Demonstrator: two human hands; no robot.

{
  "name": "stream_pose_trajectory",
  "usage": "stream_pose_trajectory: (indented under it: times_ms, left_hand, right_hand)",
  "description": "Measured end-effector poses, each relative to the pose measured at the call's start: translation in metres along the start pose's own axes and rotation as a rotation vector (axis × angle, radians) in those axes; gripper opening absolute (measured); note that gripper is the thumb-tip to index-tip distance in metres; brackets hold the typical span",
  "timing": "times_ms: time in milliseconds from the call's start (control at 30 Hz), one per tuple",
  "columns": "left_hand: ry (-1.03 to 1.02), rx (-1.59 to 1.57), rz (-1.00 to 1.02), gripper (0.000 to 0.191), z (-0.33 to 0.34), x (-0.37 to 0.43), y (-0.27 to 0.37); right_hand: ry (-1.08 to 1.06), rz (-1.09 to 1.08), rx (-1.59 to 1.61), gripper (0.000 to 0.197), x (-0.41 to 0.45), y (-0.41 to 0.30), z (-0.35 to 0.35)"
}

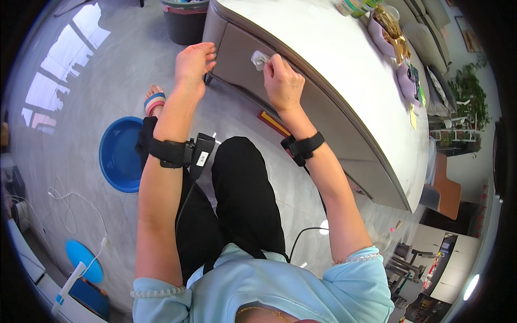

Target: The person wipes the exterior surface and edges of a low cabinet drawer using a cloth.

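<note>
My right hand (284, 84) is closed around a crumpled white tissue or cloth (259, 60), part of which sticks out to the left of the fingers. It is held in front of the grey drawer front (242, 60) of a white-topped cabinet (323, 56). To the left, my left hand (193, 64) is raised near the cabinet's end, its fingers loosely bent and somewhat apart, with nothing visible in them. Black straps with devices circle both forearms, the left device (202, 155) bearing a label. Dark cables run from them.
A blue basin (121, 157) stands on the floor beside my sandalled foot (154, 101). Beyond the hands is a lined dark bin (185, 24). Lilac containers (381, 38) sit along the cabinet top's far edge. White cables (66, 197) lie on the floor at left.
</note>
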State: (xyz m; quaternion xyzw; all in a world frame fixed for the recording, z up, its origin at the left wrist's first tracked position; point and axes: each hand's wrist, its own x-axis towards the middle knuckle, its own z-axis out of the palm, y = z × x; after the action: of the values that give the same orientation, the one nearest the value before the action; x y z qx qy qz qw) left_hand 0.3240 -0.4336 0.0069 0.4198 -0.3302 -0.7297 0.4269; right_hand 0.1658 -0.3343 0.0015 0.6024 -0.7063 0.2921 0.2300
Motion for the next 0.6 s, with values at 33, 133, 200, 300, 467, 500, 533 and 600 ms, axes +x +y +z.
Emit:
stream_pose_trajectory:
  times_ms: [33, 133, 200, 300, 467, 500, 533, 600]
  left_hand:
    - [-0.01, 0.004, -0.001, 0.017, -0.001, 0.002, -0.002]
    - [-0.014, 0.034, -0.001, 0.022, -0.006, 0.007, -0.006]
    - [-0.015, 0.052, -0.011, 0.022, -0.004, 0.011, -0.011]
    - [-0.014, 0.067, -0.026, 0.022, -0.006, 0.015, -0.016]
    - [-0.011, 0.099, -0.027, 0.018, 0.0, 0.018, -0.02]
    - [-0.017, 0.098, -0.03, 0.018, 0.001, 0.019, -0.021]
    - [-0.011, 0.099, -0.036, 0.018, 0.001, 0.02, -0.021]
    - [-0.001, 0.1, -0.042, 0.018, 0.001, 0.02, -0.021]
  right_hand:
    - [-0.017, 0.014, -0.015, 0.014, -0.008, 0.006, -0.008]
    - [-0.028, 0.034, -0.053, 0.014, -0.032, 0.026, -0.029]
    - [-0.051, 0.064, -0.085, 0.014, -0.05, 0.041, -0.045]
    - [-0.055, 0.094, -0.118, 0.013, -0.076, 0.061, -0.068]
    - [-0.069, 0.144, -0.199, 0.01, -0.118, 0.095, -0.109]
    - [-0.069, 0.147, -0.206, 0.01, -0.126, 0.102, -0.117]
    - [-0.069, 0.156, -0.251, 0.01, -0.134, 0.109, -0.124]
    - [-0.078, 0.187, -0.289, 0.009, -0.147, 0.12, -0.14]
